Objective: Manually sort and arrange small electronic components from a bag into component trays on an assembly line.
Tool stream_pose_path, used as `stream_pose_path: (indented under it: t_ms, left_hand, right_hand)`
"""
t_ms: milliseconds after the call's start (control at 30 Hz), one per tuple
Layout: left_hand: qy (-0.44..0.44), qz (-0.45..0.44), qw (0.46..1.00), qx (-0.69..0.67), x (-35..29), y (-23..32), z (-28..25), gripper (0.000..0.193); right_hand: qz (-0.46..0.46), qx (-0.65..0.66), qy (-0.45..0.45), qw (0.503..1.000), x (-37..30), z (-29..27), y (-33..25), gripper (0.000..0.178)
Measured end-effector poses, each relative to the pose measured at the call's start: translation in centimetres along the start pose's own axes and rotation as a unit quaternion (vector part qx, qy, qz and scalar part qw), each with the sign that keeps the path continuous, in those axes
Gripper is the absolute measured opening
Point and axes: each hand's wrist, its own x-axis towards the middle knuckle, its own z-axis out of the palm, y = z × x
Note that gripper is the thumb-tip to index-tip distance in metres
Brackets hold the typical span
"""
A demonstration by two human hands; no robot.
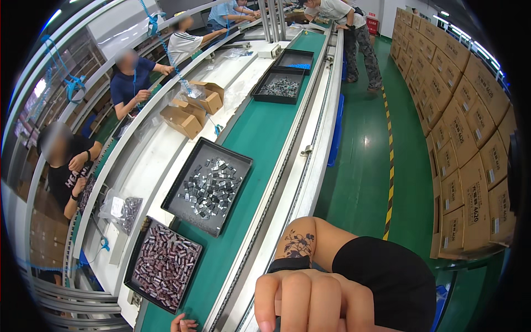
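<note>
Here, a black tray (134, 263) filled with small maroon cylinders (166, 265) is set at the near left, partly on the green belt (265, 144). Just beside its near end, the left hand (178, 322) is only partly shown; whether anything is grasped by it cannot be told. At the near middle, the right hand (315, 299) is raised with fingers curled, and whether something is held inside cannot be told. Left of the tray, similar cylinders are contained in a clear bag (131, 214) on the white counter (155, 177). Farther along, a second black tray (191, 160) is loaded with dark and silvery pieces (213, 188). Beyond it, opened cardboard boxes (185, 122) are placed. At the right, brown cartons (464, 149) are stacked.
</note>
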Motion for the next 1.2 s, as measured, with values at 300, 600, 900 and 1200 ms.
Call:
stream_pose_path:
  t_ms: [300,600,900,1200]
  left_hand:
    - [-0.014,-0.006,1.0,0.014,0.0,0.2,-0.3,0.025]
    - [-0.016,-0.005,1.0,0.02,0.0,-0.1,-0.5,0.026]
    - [-0.021,-0.008,0.999,0.024,-0.1,0.3,-0.3,0.027]
    - [-0.02,-0.011,0.999,0.03,-0.1,0.0,-0.5,0.029]
  right_hand:
    - [0.105,-0.031,-0.018,0.994,-0.1,-1.0,-1.5,0.026]
    - [0.105,-0.053,-0.007,0.993,0.0,-0.6,-1.5,0.016]
    - [0.116,-0.046,-0.062,0.99,0.2,-1.5,-1.9,0.015]
    - [0.109,-0.03,-0.016,0.993,0.3,-0.7,-1.5,0.016]
